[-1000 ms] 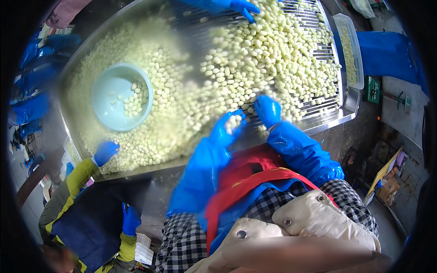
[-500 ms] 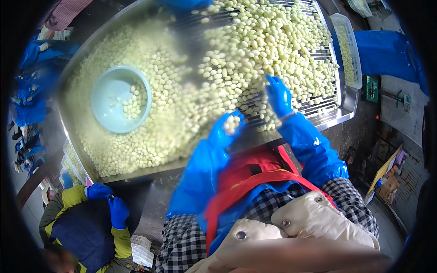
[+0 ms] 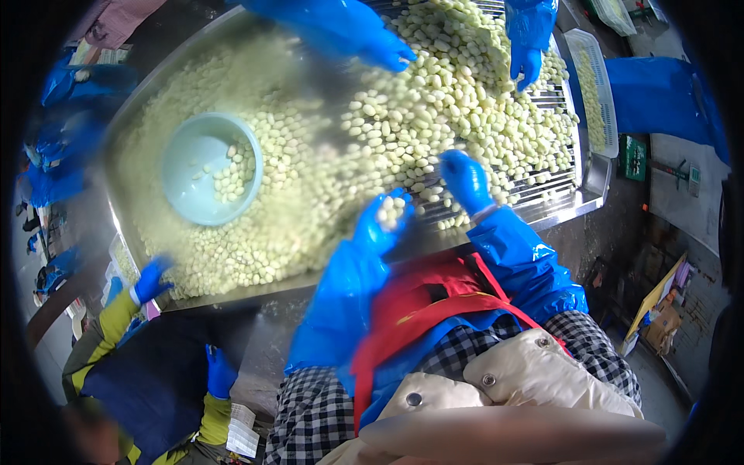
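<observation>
Pale green oval pieces (image 3: 457,93), too small to name surely, cover a metal sorting table (image 3: 221,293) and its slatted rack (image 3: 535,186). At the near edge, my left hand (image 3: 380,223), in a blue glove, is cupped round several of these pieces. My right hand (image 3: 465,183), also blue-gloved, is just right of it above the slats beside the heap. Its fingers are curled in, and what they hold, if anything, is hidden. A light blue basin (image 3: 182,174) with some pieces inside stands among the pieces on the left.
Across the table, another person's gloved hands (image 3: 353,35) reach over the heap. A co-worker (image 3: 147,380) is at the lower left, one hand (image 3: 153,280) at the table's corner. A white basket (image 3: 573,46) of pieces stands beyond the rack's right end.
My right hand has drawn slightly left and nearer, its fingers now curled. My left hand stays cupped. The opposite person's hands have come over the heap; the lower-left co-worker's hands have parted.
</observation>
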Available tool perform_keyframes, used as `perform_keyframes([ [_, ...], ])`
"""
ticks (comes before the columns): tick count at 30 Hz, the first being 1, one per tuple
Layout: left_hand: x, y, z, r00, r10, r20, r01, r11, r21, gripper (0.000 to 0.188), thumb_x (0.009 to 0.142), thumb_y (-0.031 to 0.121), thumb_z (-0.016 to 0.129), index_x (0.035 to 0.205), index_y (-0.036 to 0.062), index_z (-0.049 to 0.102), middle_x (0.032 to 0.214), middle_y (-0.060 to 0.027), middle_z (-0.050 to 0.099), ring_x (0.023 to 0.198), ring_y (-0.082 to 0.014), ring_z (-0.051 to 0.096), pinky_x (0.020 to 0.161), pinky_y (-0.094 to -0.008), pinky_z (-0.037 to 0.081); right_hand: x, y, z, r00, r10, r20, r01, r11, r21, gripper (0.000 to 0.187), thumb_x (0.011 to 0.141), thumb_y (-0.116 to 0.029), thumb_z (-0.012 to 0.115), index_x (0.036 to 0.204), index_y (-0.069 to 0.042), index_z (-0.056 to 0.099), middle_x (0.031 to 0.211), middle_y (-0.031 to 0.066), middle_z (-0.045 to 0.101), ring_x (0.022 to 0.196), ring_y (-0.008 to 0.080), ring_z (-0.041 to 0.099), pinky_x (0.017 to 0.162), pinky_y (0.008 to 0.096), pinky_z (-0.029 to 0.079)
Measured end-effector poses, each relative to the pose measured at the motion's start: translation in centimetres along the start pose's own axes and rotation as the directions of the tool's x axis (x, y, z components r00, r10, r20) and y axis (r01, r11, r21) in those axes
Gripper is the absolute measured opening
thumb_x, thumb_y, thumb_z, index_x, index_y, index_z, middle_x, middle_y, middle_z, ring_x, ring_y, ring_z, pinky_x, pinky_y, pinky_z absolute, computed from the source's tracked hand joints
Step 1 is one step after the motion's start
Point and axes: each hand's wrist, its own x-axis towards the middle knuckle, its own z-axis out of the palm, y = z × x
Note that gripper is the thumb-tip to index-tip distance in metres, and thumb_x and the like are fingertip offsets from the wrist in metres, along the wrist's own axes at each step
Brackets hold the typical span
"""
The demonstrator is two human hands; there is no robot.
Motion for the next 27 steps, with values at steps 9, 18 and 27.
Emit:
perform_keyframes([
  [9,-8.1,13.9,4.2,0.852,0.174,0.494,0.324,0.565,-0.759,0.027,0.087,0.011,0.066,0.114,0.0123,0.062,0.114,0.0000,0.060,0.093,-0.0102,0.062,0.066,-0.0228,0.053,-1.6,6.2,-3.9,0.979,0.184,0.088,-0.178,0.982,-0.070,0.024,0.085,-0.019,0.068,0.108,-0.011,0.068,0.085,0.0137,0.069,0.076,0.0267,0.069,0.069,0.0362,0.054],
  [18,-13.5,20.8,7.5,0.668,0.729,-0.152,-0.729,0.598,-0.334,0.068,0.097,0.029,0.053,0.152,0.0102,0.018,0.153,-0.0110,0.031,0.139,-0.0226,0.032,0.113,-0.0514,0.029,2.7,3.9,-3.1,0.971,-0.033,-0.236,0.030,0.999,-0.017,0.029,0.086,-0.011,0.066,0.115,-0.010,0.064,0.106,0.0112,0.066,0.082,0.0258,0.067,0.073,0.0351,0.054],
  [27,-8.0,5.1,0.2,0.785,0.547,-0.290,-0.151,0.624,0.767,0.046,0.098,0.033,0.054,0.135,0.0060,0.052,0.121,-0.0089,0.059,0.105,-0.0226,0.058,0.094,-0.0388,0.047,0.9,6.5,-1.6,0.984,-0.175,0.031,0.175,0.926,-0.334,0.028,0.081,-0.026,0.069,0.104,-0.011,0.064,0.092,0.0114,0.064,0.084,0.0334,0.063,0.070,0.0452,0.050],
])
